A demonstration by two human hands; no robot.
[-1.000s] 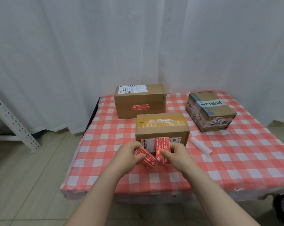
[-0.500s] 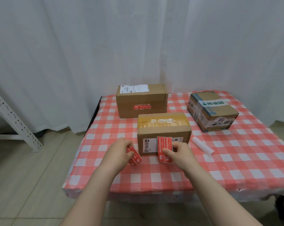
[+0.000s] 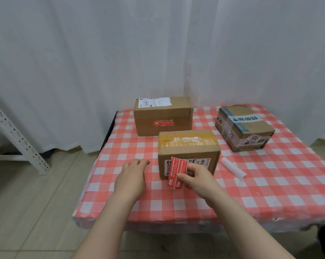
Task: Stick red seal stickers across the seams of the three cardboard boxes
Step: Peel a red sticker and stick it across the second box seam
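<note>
The brown cardboard box at the back [image 3: 162, 116] already has a red seal sticker [image 3: 163, 123] on its front, so one box looks done and two are left: the yellow-taped brown box in the middle [image 3: 187, 144] and the blue-taped brown box on the right [image 3: 243, 128]. The right hand [image 3: 199, 178] pinches a red sticker strip [image 3: 177, 172] just in front of the middle box, not stuck on yet. The left hand [image 3: 131, 176] lies flat on the red and white checked tablecloth [image 3: 120, 152], holding nothing.

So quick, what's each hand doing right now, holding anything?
Left hand: open, palm down, nothing visible in it.
Right hand: closed, pinching a strip of red seal stickers.
</note>
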